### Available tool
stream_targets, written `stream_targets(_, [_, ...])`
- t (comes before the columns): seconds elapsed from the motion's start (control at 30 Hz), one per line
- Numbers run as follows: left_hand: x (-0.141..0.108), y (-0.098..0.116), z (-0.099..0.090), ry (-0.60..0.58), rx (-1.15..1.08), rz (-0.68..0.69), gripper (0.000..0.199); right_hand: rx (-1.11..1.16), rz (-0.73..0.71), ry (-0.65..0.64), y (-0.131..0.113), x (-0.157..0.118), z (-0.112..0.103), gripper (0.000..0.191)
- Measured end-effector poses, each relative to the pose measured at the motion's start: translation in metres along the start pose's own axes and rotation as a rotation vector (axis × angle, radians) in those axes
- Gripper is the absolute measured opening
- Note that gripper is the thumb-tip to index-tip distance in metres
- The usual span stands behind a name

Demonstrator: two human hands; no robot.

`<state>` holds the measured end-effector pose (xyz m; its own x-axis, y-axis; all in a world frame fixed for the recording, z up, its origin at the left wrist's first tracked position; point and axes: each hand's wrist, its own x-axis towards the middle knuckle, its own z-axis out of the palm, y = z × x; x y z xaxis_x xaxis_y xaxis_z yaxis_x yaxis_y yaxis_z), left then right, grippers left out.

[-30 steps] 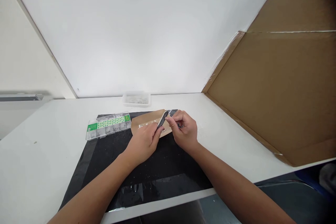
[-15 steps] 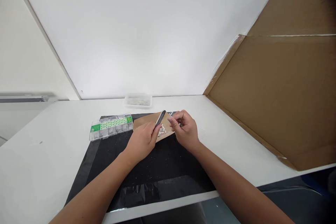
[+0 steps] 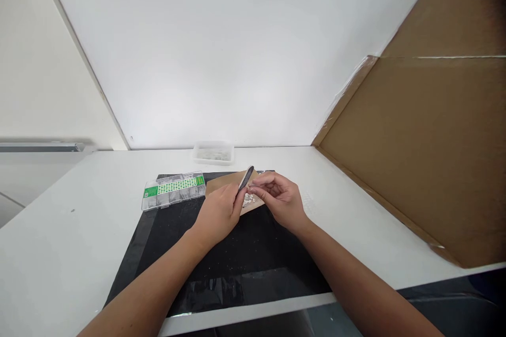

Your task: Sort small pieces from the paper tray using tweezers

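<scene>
Presently, head view: the right hand [image 3: 282, 201] is bringing its fingertips in against the left thumb, over the near part of the brown paper [image 3: 219, 182]; half a second ago they were standing apart. Judgement: fine two-handed work is continuing at one small spot. The left hand [image 3: 218, 211] is keeping its grip clamped on a slim dark-faced tool [image 3: 245, 179], slanting above the paper. The right grip is nearly closing, thumb near forefinger; whether it is pinching anything, cannot tell. Small pale pieces [image 3: 249, 199] are lying on the paper; a clear compartment case [image 3: 174, 190] is resting left of it.
</scene>
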<state>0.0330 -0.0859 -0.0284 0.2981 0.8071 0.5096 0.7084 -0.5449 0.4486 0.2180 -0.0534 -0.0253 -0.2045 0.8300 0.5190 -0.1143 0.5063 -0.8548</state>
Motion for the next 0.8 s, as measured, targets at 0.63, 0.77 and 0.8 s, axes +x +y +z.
stream_targets(0.63, [-0.0002, 0.0063, -0.0033, -0.131, -0.147, 0.015, 0.031, -0.620, -0.289, 0.045, 0.0056, -0.0030, -0.0053, 0.014])
stream_targets(0.77, [-0.0008, 0.0053, -0.0028, -0.110, -0.108, 0.018, 0.033, -0.697, -0.302, -0.035, 0.0054, -0.0044, -0.0039, 0.019])
stream_targets(0.8, [-0.0009, 0.0055, -0.0030, -0.108, -0.098, 0.017, 0.033, -0.704, -0.305, -0.042, 0.0054, -0.0045, -0.0039, 0.020])
